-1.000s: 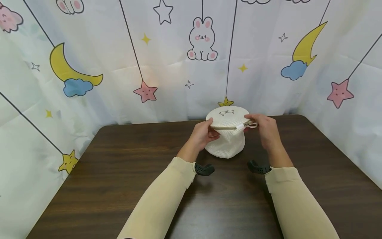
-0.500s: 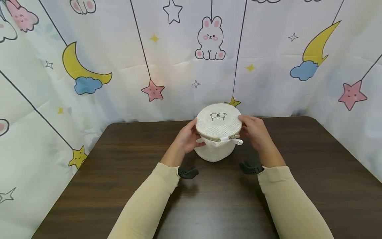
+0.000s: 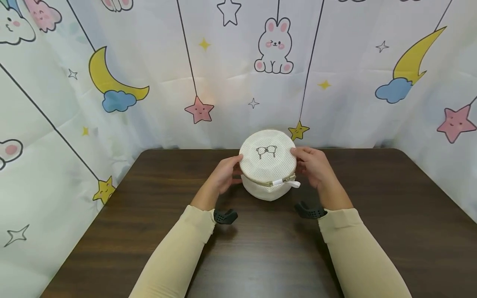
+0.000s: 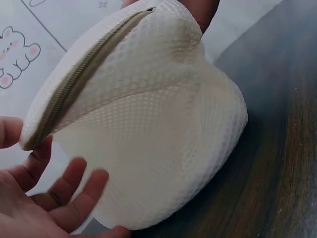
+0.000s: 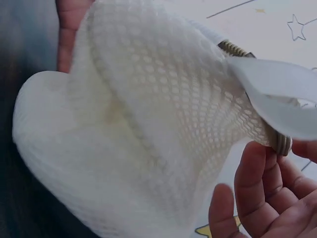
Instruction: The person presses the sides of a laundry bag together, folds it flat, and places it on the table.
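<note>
Head view: white mesh bag, at far side of dark table, pinched from opposite sides in left hand and right hand; left wrist view: zip, likely stiffest part and surest hold; right wrist view: puckered mesh wall, presumably light, soft, easily crushed, below white loop.

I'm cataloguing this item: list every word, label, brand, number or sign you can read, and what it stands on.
No readable text anywhere.
Round white mesh bag: only a dark eyeglasses-like line drawing on top.
White ribbon loop: no lettering shows.
White curtain with cartoon prints: pictures only.
</note>
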`<state>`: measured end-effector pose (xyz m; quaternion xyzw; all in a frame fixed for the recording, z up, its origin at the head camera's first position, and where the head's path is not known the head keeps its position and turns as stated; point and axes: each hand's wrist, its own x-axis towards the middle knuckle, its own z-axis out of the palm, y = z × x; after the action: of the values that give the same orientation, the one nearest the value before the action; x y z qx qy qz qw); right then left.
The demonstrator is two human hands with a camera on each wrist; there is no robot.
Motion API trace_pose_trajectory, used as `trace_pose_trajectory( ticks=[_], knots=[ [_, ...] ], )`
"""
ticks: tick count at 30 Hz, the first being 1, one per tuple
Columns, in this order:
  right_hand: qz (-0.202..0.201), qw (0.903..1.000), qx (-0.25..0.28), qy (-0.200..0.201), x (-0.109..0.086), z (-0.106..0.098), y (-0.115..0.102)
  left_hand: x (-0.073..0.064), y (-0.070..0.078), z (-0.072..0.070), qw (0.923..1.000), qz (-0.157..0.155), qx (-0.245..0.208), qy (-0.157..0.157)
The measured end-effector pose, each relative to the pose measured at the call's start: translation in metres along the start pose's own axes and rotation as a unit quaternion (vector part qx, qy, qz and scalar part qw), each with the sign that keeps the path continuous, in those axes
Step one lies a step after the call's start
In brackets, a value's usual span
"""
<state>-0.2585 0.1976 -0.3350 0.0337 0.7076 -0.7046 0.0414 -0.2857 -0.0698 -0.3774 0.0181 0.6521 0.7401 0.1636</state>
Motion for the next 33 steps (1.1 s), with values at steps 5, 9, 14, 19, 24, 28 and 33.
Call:
trace_pose_trajectory(
  ticks=[5, 9, 14, 19, 24, 28, 33],
  knots=[
    [0.000, 0.9983, -0.055, 0.017, 0.005, 0.001, 0.008, 0.003, -0.002, 0.000, 0.9997, 0.011, -0.020, 0.000],
    [-0.007, 0.9933, -0.113, 0.026, 0.009, -0.001, 0.016, 0.005, -0.004, 0.000, 0.9997, 0.015, -0.006, 0.018],
    [-0.017, 0.9863, -0.163, 0.018, 0.014, -0.002, 0.024, 0.006, -0.004, 0.001, 0.9984, 0.035, 0.010, 0.044],
    [-0.015, 0.9853, -0.170, 0.005, 0.017, -0.001, 0.027, 0.005, -0.004, 0.001, 0.9969, 0.059, 0.035, 0.039],
    [-0.008, 0.9859, -0.167, -0.008, 0.019, -0.002, 0.030, 0.006, -0.006, 0.001, 0.9932, 0.072, 0.081, 0.042],
    [-0.017, 0.9818, -0.188, -0.021, 0.020, -0.004, 0.035, 0.005, -0.009, 0.000, 0.9893, 0.071, 0.118, 0.048],
    [-0.022, 0.9783, -0.205, -0.025, 0.020, -0.006, 0.038, 0.007, -0.013, 0.000, 0.9839, 0.073, 0.155, 0.050]
  ],
)
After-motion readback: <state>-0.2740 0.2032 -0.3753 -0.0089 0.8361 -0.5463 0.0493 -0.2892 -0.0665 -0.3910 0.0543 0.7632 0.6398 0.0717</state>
